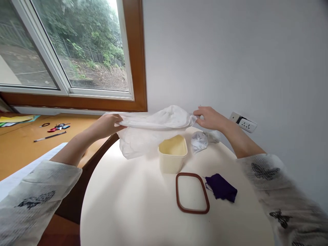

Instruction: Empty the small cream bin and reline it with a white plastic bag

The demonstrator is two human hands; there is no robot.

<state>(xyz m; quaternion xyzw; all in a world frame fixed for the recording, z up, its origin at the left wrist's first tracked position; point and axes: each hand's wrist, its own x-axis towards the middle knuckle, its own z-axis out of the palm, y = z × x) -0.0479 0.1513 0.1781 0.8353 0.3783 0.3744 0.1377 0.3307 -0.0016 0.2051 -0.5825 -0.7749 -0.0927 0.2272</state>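
While two hands [109, 123] [207, 117] hold one bag [166, 118], one bin [171, 163] stands nearby.

No legible text, label, brand, number or sign on anything in the head camera's view.

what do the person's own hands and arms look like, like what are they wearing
Both the left hand and the right hand are bare, with no gloves or watch showing. The left sleeve and right sleeve are pale whitish-grey, loose, with a finely crinkled texture, and end on the forearms. Dark butterfly prints mark both.
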